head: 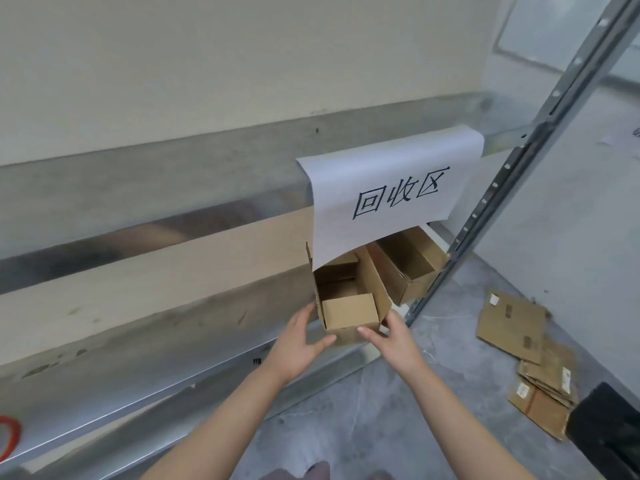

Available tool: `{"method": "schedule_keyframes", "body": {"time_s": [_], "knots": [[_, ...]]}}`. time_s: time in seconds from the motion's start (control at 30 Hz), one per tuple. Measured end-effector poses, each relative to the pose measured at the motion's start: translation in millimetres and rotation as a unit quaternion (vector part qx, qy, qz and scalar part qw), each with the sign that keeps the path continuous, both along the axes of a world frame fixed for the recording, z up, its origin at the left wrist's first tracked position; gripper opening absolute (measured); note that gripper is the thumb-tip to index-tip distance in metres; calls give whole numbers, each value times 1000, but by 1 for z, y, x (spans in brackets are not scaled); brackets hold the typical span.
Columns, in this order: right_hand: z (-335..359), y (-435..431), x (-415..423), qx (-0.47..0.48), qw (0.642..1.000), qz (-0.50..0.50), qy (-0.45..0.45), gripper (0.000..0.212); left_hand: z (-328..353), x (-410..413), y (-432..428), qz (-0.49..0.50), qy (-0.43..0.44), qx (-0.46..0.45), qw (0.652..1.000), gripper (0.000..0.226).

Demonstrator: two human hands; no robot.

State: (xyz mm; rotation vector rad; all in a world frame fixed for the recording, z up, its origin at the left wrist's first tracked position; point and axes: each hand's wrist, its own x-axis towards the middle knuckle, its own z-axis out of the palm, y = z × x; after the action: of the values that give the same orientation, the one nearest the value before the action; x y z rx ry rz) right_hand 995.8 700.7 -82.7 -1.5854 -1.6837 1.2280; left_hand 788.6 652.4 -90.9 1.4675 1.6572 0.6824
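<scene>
Soft even light — wide-angle edge bending

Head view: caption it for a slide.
The left hand and right hand touch an open cardboard box on a shelf, under a paper sign.
</scene>
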Motion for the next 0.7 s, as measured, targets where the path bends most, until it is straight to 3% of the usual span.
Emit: {"method": "schedule_keyframes", "body": {"time_s": [0.1,0.2,0.3,0.43,0.6,0.7], "knots": [[-14,27,8,-29,1000,-6,2,50,-3,31,22,76,-145,-30,986,82],[-23,48,8,-74,996,-42,-1,83,-7,50,42,173,-174,-38,969,72],[-35,65,5,-75,994,-76,-3,84,-15,61,60,226,-191,-36,954,64],[-50,72,5,-82,990,-117,11,69,-24,74,72,251,-168,-36,953,58],[-53,77,10,-94,987,-121,40,69,-26,79,77,226,-137,-58,963,69],[-50,66,21,-70,992,-101,26,73,-30,73,64,167,-1,-50,985,73]]}}
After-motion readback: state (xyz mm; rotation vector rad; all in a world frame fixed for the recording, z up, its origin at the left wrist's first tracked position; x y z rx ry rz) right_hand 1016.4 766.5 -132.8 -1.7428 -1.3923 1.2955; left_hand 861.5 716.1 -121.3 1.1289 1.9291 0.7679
